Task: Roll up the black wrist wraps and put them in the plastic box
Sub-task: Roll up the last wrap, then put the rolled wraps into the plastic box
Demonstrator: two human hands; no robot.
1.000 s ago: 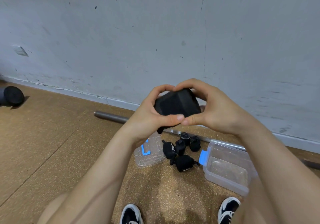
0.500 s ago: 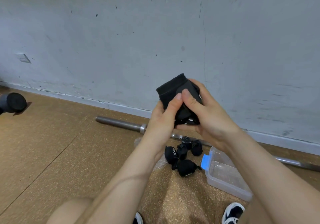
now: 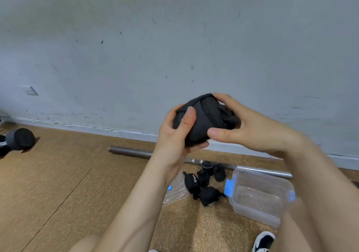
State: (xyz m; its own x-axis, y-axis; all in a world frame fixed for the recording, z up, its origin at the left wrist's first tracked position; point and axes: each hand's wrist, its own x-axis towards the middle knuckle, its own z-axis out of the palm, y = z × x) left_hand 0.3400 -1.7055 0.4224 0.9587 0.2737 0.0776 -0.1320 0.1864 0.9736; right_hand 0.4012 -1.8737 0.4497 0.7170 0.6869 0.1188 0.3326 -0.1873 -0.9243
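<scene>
A black wrist wrap [image 3: 204, 119], wound into a thick roll, is held in front of me above the floor. My left hand [image 3: 174, 135] grips its left side, thumb across the front. My right hand [image 3: 248, 127] grips its right side, thumb underneath and fingers over the top. On the cork floor below lie several rolled black wrist wraps [image 3: 206, 183] in a cluster. A clear plastic box [image 3: 258, 195] with blue clips stands open just right of them, with nothing inside that I can see.
The box's clear lid [image 3: 174, 192] lies left of the cluster, partly hidden by my left forearm. A steel barbell [image 3: 132, 152] lies along the grey wall. A dark dumbbell [image 3: 19, 140] sits far left. My shoe [image 3: 264, 241] shows at the bottom right.
The roll has been turned between my hands and now lies wider, more on its side. Both hands shifted grip around it; my view moved slightly.
</scene>
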